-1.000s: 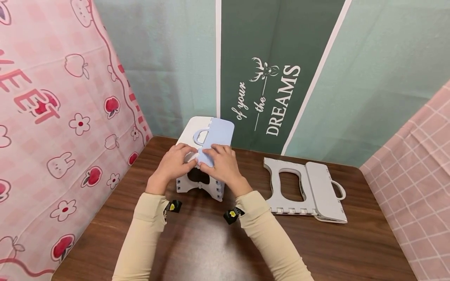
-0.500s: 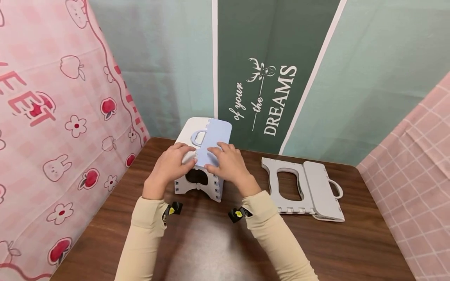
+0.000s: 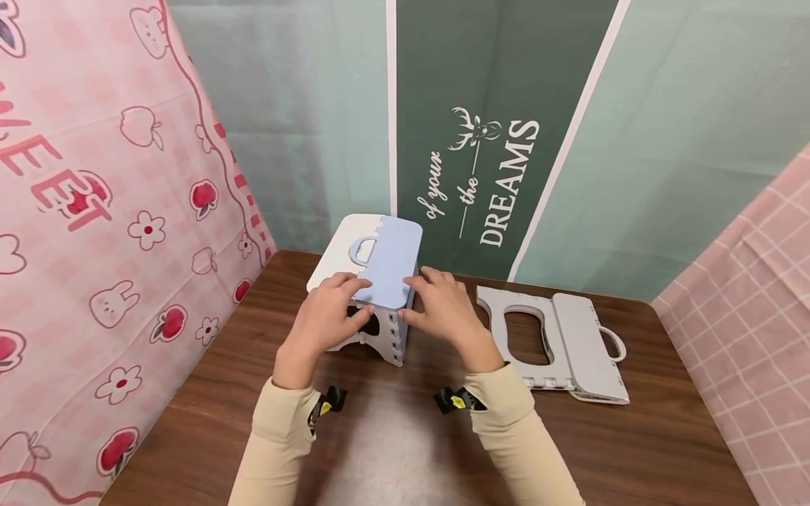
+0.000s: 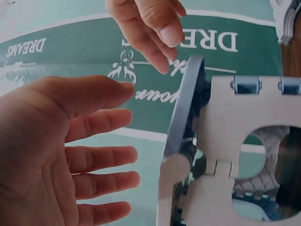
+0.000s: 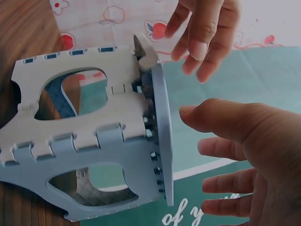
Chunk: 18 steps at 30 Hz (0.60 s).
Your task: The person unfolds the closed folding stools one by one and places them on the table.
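Note:
A folding step stool [image 3: 394, 263] stands unfolded on the table, its top half white and half light blue with a small blue carry handle. My left hand [image 3: 325, 313] hovers over the near part of the top, fingers spread and slightly bent. Across from it, my right hand [image 3: 446, 309] is at the blue right edge, thumb and fingers parted. In the left wrist view, a gap separates my left palm [image 4: 42, 150] from the stool's top. The right wrist view likewise shows my right fingers [image 5: 225, 183] apart from the stool [image 5: 94, 153]. Neither hand holds anything.
To the right, a second stool [image 3: 588, 344], grey-white, lies flattened on the brown wooden table [image 3: 392, 436], its handle pointing right. Behind the table hangs a green cloth [image 3: 500, 63] with lettering. Pink patterned cloth [image 3: 145, 302] borders the left side, pink checked cloth [image 3: 759, 295] the right.
Both hands were on the stool's top near the middle seam; they have lifted off and shifted right, the right hand farther, now at the blue edge. The stool stays put.

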Available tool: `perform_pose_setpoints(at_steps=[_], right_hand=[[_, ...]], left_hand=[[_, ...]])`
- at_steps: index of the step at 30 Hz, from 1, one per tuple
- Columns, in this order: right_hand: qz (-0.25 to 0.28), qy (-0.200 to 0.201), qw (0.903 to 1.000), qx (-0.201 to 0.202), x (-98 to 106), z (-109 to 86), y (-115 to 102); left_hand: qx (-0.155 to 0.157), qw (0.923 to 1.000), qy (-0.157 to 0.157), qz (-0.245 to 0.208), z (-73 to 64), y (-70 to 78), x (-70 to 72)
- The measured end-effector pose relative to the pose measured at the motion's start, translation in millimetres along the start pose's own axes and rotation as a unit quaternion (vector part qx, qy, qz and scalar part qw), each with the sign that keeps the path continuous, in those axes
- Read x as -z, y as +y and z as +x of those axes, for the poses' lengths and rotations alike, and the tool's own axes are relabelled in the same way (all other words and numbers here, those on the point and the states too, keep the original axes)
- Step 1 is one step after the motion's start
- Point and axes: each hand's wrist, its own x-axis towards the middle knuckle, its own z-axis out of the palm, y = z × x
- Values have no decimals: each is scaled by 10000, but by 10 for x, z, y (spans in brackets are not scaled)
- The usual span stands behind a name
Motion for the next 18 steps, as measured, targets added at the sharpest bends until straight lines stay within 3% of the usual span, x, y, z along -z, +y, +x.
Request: perform_pose_setpoints(at_steps=[12,18], right_hand=[[156,-44,9994,-291,29,-176,222],[152,-76,9991,-385,42,-250,320]], left_hand=[[-462,9988,-14,150,89,214,-215],[-534,9981,-171,241,134,315,-310]])
